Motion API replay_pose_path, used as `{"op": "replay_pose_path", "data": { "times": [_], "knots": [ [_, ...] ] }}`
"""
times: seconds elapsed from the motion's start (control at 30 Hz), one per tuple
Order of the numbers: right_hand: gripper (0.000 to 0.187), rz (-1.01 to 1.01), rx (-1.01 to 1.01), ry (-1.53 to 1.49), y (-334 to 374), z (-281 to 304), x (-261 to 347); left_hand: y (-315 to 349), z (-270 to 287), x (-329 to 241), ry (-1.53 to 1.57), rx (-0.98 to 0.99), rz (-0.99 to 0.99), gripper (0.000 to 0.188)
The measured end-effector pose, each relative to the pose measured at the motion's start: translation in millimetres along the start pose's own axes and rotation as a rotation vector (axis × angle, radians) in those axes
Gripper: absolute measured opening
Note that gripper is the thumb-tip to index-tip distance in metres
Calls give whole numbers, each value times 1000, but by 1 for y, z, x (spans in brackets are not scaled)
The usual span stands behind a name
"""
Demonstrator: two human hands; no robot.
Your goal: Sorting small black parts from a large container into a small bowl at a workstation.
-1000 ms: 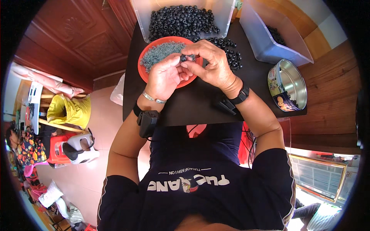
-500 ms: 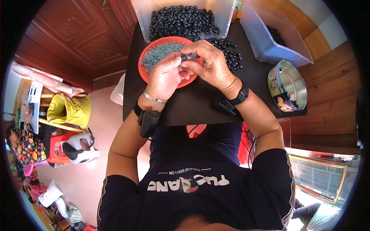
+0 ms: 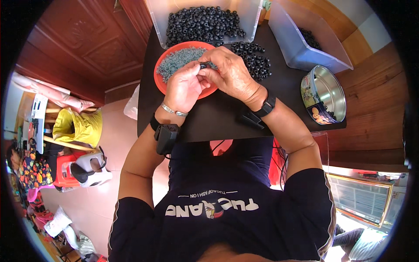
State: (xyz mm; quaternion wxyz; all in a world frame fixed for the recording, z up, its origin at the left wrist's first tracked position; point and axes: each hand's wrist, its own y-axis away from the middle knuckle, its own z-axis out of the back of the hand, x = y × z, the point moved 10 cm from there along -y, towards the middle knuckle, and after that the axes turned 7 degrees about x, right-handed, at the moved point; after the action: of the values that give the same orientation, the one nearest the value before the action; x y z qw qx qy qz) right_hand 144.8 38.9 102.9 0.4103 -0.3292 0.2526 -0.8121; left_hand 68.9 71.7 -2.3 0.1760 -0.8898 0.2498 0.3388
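A small round black bead-like piece with a hole (image 3: 203, 66) is pinched between my fingertips, above the orange bowl. My left hand (image 3: 183, 87) supports it with thumb and fingers, palm partly turned up. From the other side, my right hand (image 3: 233, 76) closes thumb and forefinger on the same piece. Beneath them, the orange bowl (image 3: 158, 82) holds many tiny grey-blue pieces (image 3: 174, 63); my hands cover its right part. Just beyond my right hand lies a loose heap of similar black pieces (image 3: 257, 65) on the dark table (image 3: 205, 129). Whether a tiny grey-blue piece is between my fingers is hidden.
A clear bin (image 3: 252, 19) full of black pieces (image 3: 203, 24) stands at the back. To the right are a second translucent bin (image 3: 283, 37) and a round tin (image 3: 307, 98), each with some black pieces. Far left, a person in floral clothing (image 3: 37, 168) sits near a yellow bag (image 3: 78, 126).
Both hands have stayed together over the bowl, with the fingertips drawn closer round the black piece. The piece has turned slightly, and the whole view has shifted a little.
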Motion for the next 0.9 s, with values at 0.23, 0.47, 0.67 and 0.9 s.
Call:
{"op": "replay_pose_path", "data": {
  "times": [0.23, 0.47, 0.67, 0.9],
  "knots": [
    [30, -12, -3, 7, -3, 11, 1, 0, -12, -10, -87, -6, -61, 17],
    [33, -93, -25, -129, -1, 12, -10, 0, -13, -12, -124, 38, -66, 18],
    [34, -139, 16, -201, 0, 10, -15, -1, -16, -15, -178, 49, -84, 17],
    [33, -171, 6, -274, 3, 5, -22, 0, -17, -16, -189, 36, -89, 17]
  ]
}}
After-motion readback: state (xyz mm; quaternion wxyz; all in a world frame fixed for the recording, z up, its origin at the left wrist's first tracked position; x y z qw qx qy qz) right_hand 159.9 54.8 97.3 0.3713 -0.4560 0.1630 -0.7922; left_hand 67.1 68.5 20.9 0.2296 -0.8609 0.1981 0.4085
